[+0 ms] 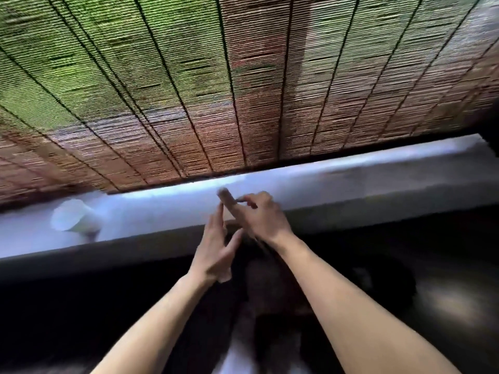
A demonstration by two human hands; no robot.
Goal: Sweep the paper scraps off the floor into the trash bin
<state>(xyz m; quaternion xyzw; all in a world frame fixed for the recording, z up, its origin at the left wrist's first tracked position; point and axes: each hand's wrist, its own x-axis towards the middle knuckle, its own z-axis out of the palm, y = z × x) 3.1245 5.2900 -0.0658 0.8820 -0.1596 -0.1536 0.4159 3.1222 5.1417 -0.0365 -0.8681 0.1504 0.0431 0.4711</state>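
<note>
– Hanging over everything was the bamboo blind point(243, 76), the white sill point(351, 184) under it. Any scraps or bin?
– Neither showed. The right hand point(263, 217) grasped a brown stick point(226, 198); the left hand point(216, 249) lay straight-fingered beside it. I'd judge both needed to grip before sweeping.

Blind point(243, 90): above and behind the ledge point(351, 190).
Cup point(73, 215): on the ledge, near its left end.
Left hand point(216, 249): before the ledge's near edge, just left of the right hand point(259, 217).
Stick point(226, 198): held in the right hand, tip over the ledge.
</note>
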